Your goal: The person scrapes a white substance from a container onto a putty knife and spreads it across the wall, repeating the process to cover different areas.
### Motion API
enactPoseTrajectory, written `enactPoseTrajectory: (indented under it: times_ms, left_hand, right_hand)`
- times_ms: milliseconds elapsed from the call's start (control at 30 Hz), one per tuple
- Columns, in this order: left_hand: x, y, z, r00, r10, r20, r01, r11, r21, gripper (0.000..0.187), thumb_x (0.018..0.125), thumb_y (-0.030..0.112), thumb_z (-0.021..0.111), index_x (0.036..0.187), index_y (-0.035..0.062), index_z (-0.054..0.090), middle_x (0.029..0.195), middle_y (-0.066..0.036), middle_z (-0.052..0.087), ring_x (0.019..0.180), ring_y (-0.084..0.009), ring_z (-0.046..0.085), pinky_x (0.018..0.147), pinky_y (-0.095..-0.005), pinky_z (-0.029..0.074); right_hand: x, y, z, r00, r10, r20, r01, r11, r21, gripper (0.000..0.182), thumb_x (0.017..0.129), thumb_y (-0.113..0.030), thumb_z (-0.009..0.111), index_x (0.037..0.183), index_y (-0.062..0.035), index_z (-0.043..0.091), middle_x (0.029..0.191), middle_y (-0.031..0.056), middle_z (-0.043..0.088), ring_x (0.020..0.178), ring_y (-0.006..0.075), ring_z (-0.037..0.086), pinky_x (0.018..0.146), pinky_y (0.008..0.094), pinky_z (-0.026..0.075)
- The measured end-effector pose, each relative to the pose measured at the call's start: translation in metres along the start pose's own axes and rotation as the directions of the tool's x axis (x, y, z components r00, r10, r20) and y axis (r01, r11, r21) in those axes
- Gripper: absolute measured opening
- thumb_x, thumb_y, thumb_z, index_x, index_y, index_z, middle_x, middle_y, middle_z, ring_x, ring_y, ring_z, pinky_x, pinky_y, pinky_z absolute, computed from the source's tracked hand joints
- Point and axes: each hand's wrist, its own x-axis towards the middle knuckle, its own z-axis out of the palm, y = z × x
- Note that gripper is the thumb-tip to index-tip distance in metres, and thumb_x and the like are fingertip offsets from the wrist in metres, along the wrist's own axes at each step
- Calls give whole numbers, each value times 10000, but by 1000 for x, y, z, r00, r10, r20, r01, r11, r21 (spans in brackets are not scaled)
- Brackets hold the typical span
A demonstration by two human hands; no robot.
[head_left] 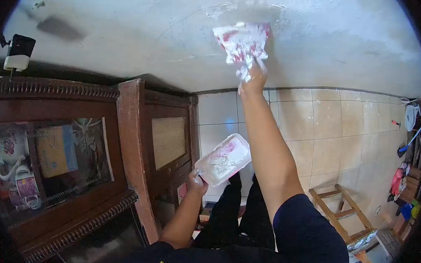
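My right hand [253, 78] is stretched up to the wall [177, 38], its fingers closed on a wide putty knife [243, 41]. White paste streaks the reddish blade, which lies at the wall surface, and some is smeared on my fingers. Lower down, my left hand [197, 183] grips one end of a shallow rectangular tray [242, 145] in front of my legs. White putty [225, 164] is spread inside the tray, with pinkish patches showing through.
A dark wooden cabinet [130, 107] with glass panes stands on my left; mugs [26, 185] show behind the glass. A black-and-white device [20, 52] sits above it. Floor tiles [295, 117] lie below the wall. A wooden ladder [345, 214] and assorted items are at the right.
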Motion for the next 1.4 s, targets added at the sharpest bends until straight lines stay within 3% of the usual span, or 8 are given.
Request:
enactPoseTrajectory:
  times_ms: [300, 567, 633, 700, 733, 767, 833, 1400]
  left_hand:
    - [-10, 7, 9, 1000, -20, 2, 20, 1000, 4, 562, 694, 264, 500, 1180, -16, 469, 1194, -138, 512, 1114, -299, 479, 989, -409, 359]
    - [-2, 8, 21, 974, 8, -225, 6, 998, 64, 683, 661, 325, 469, 1241, -30, 405, 1231, -175, 477, 1131, -328, 468, 993, -436, 358]
    - [3, 13, 28, 999, 32, 30, -35, 994, 102, 645, 699, 327, 426, 1243, -18, 409, 1234, -172, 477, 1132, -327, 467, 995, -441, 357]
    - [3, 23, 65, 983, 68, -173, -49, 993, 110, 608, 739, 336, 390, 1242, -5, 415, 1229, -162, 481, 1129, -321, 471, 984, -444, 368]
    - [4, 28, 81, 987, 75, -142, -59, 992, 113, 599, 748, 337, 384, 1240, -4, 417, 1227, -157, 482, 1126, -320, 474, 978, -445, 375]
    - [5, 33, 97, 992, 86, -97, -73, 988, 135, 577, 760, 329, 380, 1231, -2, 426, 1206, -164, 494, 1121, -320, 478, 967, -448, 387]
    - [10, 42, 121, 993, 79, -83, -71, 992, 101, 530, 777, 298, 401, 1215, 3, 442, 1182, -142, 519, 1071, -293, 522, 925, -418, 430]
    - [-61, 64, 205, 986, 98, 133, -115, 985, 125, 546, 809, 375, 412, 1283, 105, 382, 1234, -125, 483, 1056, -351, 521, 795, -642, 418]
  right_hand:
    - [-27, 6, -110, 964, 200, -175, -180, 976, 122, 281, 832, -134, 590, 1080, -33, 507, 865, 76, 592, 668, 173, 588, 499, 281, 457]
    - [-68, -32, -114, 971, 225, 82, -221, 974, -54, 333, 833, -110, 583, 1132, -2, 483, 924, 104, 593, 714, 196, 599, 541, 325, 518]
    - [-88, -42, -114, 979, 173, 111, -147, 966, -211, 284, 848, -102, 553, 1095, 36, 526, 944, 104, 597, 784, 204, 604, 629, 320, 516]
    - [-107, -56, -120, 911, -142, 388, 396, 570, -720, 264, 855, -103, 531, 1065, 55, 565, 1016, 112, 602, 883, 212, 595, 751, 304, 486]
    - [-114, -56, -131, 842, -230, 487, 487, 713, -505, 284, 864, -136, 516, 1071, 50, 572, 1072, 143, 598, 973, 240, 578, 848, 305, 435]
    - [-112, -65, -138, 657, -317, 684, 753, 313, -579, 278, 837, -153, 548, 1059, 8, 594, 1098, 166, 586, 1011, 285, 566, 889, 363, 424]
    - [-126, -93, -135, 398, -199, 895, 908, -55, -416, 269, 788, -147, 574, 1025, -28, 621, 1109, 158, 579, 1062, 312, 538, 940, 419, 395]
    - [-193, -138, -75, 297, 166, 940, 925, -293, -241, 387, 664, -80, 554, 1046, -78, 613, 1164, 92, 551, 1132, 273, 483, 975, 429, 364]
